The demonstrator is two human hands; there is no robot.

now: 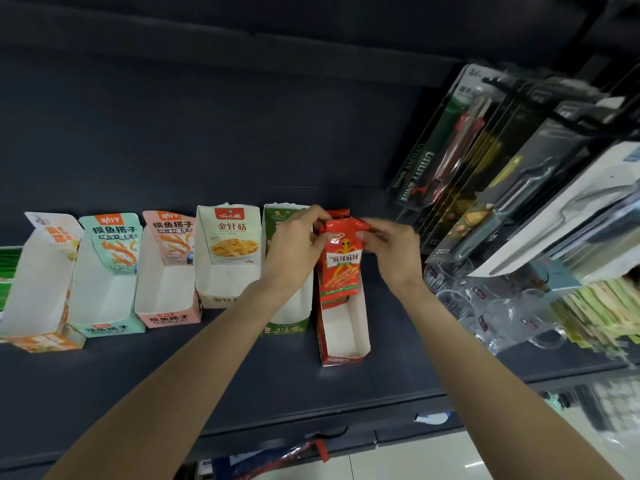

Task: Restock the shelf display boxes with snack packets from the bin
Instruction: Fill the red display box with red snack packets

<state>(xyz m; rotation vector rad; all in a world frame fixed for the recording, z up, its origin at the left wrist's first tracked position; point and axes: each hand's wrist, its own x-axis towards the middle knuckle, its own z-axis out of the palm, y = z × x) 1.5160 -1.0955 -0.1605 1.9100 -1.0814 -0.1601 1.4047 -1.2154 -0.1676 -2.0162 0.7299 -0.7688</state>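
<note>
Head view: my left hand (294, 249) and right hand (391, 251) pinch the red packet's (341, 268) top corners, its long axis upright, its bottom in the red box (343, 344) at six o'clock.

Two bare forearms are showing in the head view, uncovered from the lower edge of the frame to the wrists. No sleeve is reaching the left hand (294, 249) or the right hand (394, 251). Fingers and wrists are showing plain, with short nails.
</note>
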